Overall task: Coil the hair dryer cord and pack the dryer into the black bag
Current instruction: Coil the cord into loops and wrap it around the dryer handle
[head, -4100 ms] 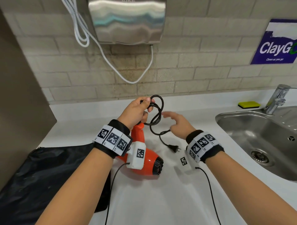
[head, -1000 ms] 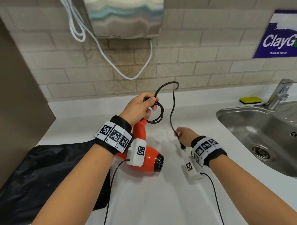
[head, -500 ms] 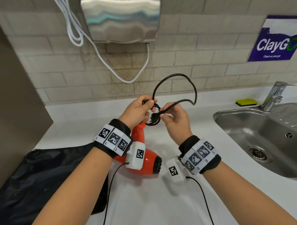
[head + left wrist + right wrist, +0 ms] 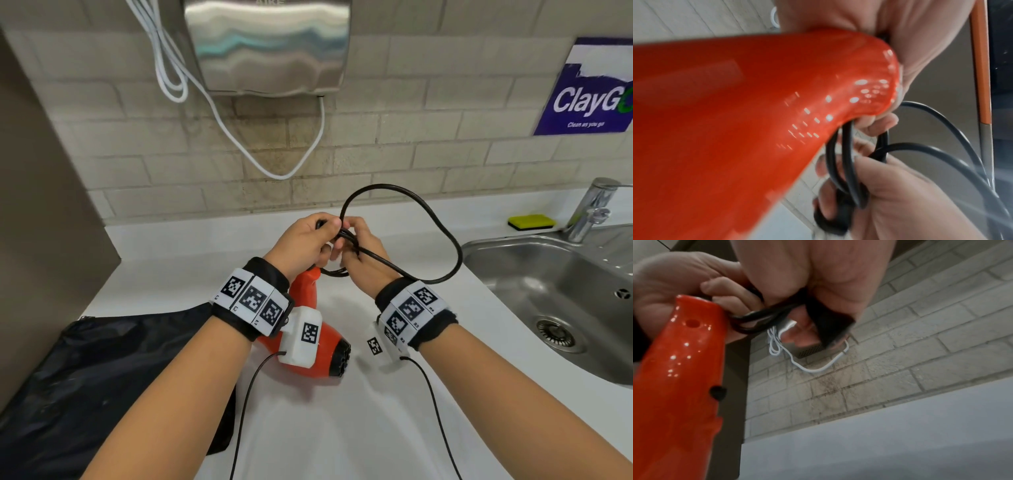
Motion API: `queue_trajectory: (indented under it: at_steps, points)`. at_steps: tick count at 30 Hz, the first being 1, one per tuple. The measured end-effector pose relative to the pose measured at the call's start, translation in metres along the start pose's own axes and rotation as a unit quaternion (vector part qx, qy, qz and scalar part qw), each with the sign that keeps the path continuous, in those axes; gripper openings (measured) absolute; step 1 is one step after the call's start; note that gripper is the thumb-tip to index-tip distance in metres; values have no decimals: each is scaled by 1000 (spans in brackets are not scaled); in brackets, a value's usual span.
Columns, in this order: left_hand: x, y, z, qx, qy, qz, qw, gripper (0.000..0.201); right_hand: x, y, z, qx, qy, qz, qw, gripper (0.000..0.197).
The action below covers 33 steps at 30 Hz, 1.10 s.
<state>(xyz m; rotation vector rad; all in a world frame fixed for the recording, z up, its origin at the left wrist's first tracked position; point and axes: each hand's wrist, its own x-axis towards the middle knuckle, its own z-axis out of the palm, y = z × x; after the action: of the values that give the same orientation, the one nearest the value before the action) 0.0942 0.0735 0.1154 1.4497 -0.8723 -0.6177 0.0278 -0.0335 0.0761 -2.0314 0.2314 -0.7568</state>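
Observation:
An orange hair dryer (image 4: 318, 349) lies on the white counter, its handle (image 4: 306, 287) pointing away from me. My left hand (image 4: 301, 245) grips the gathered loops of the black cord (image 4: 445, 236) at the handle's end (image 4: 869, 81). My right hand (image 4: 359, 253) touches it from the right and holds the black plug (image 4: 826, 324) and cord strands (image 4: 849, 170) among the loops. One large loop arches up and round to the right of both hands. The black bag (image 4: 102, 383) lies flat on the counter at the left, partly under my left forearm.
A steel sink (image 4: 555, 284) with a tap (image 4: 589, 209) is set into the counter on the right, a yellow sponge (image 4: 531, 222) behind it. A steel hand dryer (image 4: 267, 44) with a white cable (image 4: 239, 137) hangs on the brick wall. A dark panel (image 4: 44, 205) stands at the left.
My right hand picked the plug end up from the counter, lifted it and brought it to my left hand, forming a big loop. Now both hands touch at the coil.

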Motion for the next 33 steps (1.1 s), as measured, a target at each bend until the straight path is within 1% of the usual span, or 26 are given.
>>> queue_trajectory:
  at_steps: [2, 3, 4, 5, 7, 8, 10, 11, 13, 14, 16, 18, 19, 20, 22, 23, 24, 26, 27, 29, 31, 33]
  points:
    - [2, -1, -1, -2, 18, -2, 1000, 20, -8, 8, -5, -27, -39, 21, 999, 18]
    - [2, -1, -2, -5, 26, -3, 1000, 20, -13, 12, -8, -44, -69, 44, 996, 10]
    - [3, -2, -3, -9, 34, -5, 999, 21, -17, 18, -9, -60, -102, 71, 990, 15]
    - [3, -2, -3, -14, 45, -7, 999, 21, -20, 25, -11, -77, -127, 92, 985, 26]
    - [4, -2, -6, -26, 63, -10, 998, 22, -21, 43, -15, -148, -131, 128, 972, 42]
    - [4, -3, -7, -34, 67, -11, 997, 22, -21, 52, -17, -198, -128, 156, 959, 45]
    - [4, -3, -10, -45, 69, -12, 997, 23, -21, 68, -22, -285, -156, 239, 915, 43]
    - [4, -4, -12, -48, 67, -12, 997, 23, -22, 78, -25, -295, -168, 283, 897, 42]
    - [2, -5, -15, -58, 62, -9, 996, 23, -27, 92, -31, -270, -167, 354, 880, 42]
    - [1, -5, -17, -63, 60, -6, 996, 23, -30, 99, -34, -269, -159, 370, 875, 41]
    - [-1, -6, -21, -68, 59, 1, 996, 22, -31, 112, -36, -306, -164, 383, 856, 38]
    - [-2, -6, -23, -66, 58, 6, 996, 22, -31, 112, -36, -351, -183, 366, 842, 35]
    - [-2, -6, -23, -63, 58, 6, 996, 23, -29, 108, -35, -361, -175, 341, 850, 34]
    - [-2, -6, -23, -59, 57, 5, 997, 23, -26, 101, -35, -341, -149, 311, 875, 33]
    - [-1, -5, -21, -48, 56, -1, 997, 23, -20, 80, -34, -224, -50, 228, 946, 32]
    - [0, -5, -20, -42, 56, -4, 998, 23, -16, 65, -33, -165, -2, 174, 971, 31]
    - [1, -5, -18, -37, 54, -6, 998, 23, -12, 49, -31, -121, 36, 124, 984, 31]
    - [3, -4, -14, -27, 53, -8, 998, 23, -2, 17, -29, -35, 90, 50, 994, 30]
    - [4, -4, -12, -22, 53, -9, 998, 23, 1, 2, -29, 23, 106, 34, 994, 31]
    - [5, -3, -9, -13, 54, -12, 998, 22, 6, -21, -30, 124, 109, 31, 986, 31]
    - [6, -3, -8, -16, 57, -14, 998, 21, 7, -34, -33, 143, 93, 26, 985, 28]
    - [7, -4, -9, -29, 61, -18, 998, 21, 3, -37, -33, 110, 62, 21, 992, 25]
